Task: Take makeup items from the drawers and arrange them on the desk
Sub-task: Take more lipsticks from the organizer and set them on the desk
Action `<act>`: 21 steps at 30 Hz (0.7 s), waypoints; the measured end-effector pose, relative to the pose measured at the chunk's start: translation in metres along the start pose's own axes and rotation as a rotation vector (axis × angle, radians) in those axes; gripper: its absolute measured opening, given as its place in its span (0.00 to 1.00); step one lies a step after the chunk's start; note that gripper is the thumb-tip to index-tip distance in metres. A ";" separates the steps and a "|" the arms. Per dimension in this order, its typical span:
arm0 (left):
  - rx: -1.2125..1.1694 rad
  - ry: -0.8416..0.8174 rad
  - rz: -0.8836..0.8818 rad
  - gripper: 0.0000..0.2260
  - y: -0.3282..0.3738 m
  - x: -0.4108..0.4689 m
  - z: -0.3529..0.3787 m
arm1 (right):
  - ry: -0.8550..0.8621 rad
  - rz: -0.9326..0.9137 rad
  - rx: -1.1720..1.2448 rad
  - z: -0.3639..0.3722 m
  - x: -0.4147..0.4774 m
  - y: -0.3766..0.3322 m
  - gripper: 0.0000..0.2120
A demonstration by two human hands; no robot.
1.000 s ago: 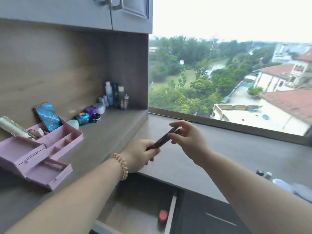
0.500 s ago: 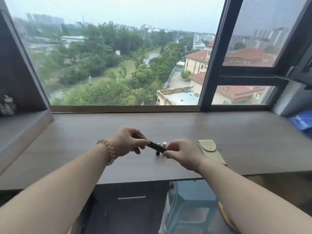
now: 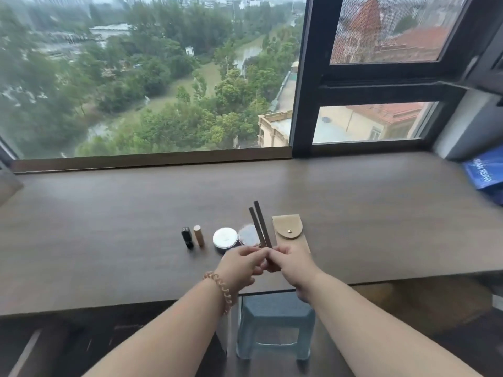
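Note:
Two thin dark makeup pencils [image 3: 260, 224] stand side by side, pointing away from me over the desk [image 3: 109, 227]. My left hand [image 3: 241, 265] and my right hand [image 3: 292, 265] meet at their near ends and both pinch them. On the desk lie a black lipstick [image 3: 187, 237], a tan tube [image 3: 198, 235], a white round compact [image 3: 225, 237], a dark red round compact [image 3: 248, 235] and a beige snap pouch [image 3: 289, 230], all in a row just beyond my hands.
A window with a dark frame [image 3: 302, 77] runs along the desk's far edge. A blue bag [image 3: 484, 175] lies at the far right. A blue-grey plastic stool [image 3: 275, 322] stands under the desk's front edge, below my wrists.
My view swung right from the shelf and open drawer to the desk middle. My hands carried the pencils there; they now point away, beside the row of items.

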State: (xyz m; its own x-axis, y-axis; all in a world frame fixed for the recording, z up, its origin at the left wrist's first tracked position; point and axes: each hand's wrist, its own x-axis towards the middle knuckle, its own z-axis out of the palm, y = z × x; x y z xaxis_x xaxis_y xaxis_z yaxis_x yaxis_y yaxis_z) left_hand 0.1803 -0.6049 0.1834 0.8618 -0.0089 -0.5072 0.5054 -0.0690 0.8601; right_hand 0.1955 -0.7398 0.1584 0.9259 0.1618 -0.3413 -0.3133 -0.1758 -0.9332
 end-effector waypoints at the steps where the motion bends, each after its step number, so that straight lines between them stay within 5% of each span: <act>1: -0.025 0.002 -0.040 0.08 -0.004 0.005 0.007 | -0.005 0.028 0.028 0.000 0.007 0.007 0.10; 12: 0.034 -0.015 -0.224 0.09 0.001 0.104 0.031 | 0.072 0.190 0.081 -0.021 0.072 0.034 0.13; 21: 0.426 0.125 -0.140 0.11 -0.014 0.149 0.040 | 0.240 0.263 -0.407 -0.033 0.108 0.054 0.20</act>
State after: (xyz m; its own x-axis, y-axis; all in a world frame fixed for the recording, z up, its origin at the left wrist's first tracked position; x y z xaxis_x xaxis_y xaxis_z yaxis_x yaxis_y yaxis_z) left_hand 0.3000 -0.6450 0.0941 0.7982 0.1488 -0.5838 0.5775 -0.4648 0.6711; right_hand 0.2856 -0.7644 0.0748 0.8645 -0.1561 -0.4778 -0.4778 -0.5500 -0.6849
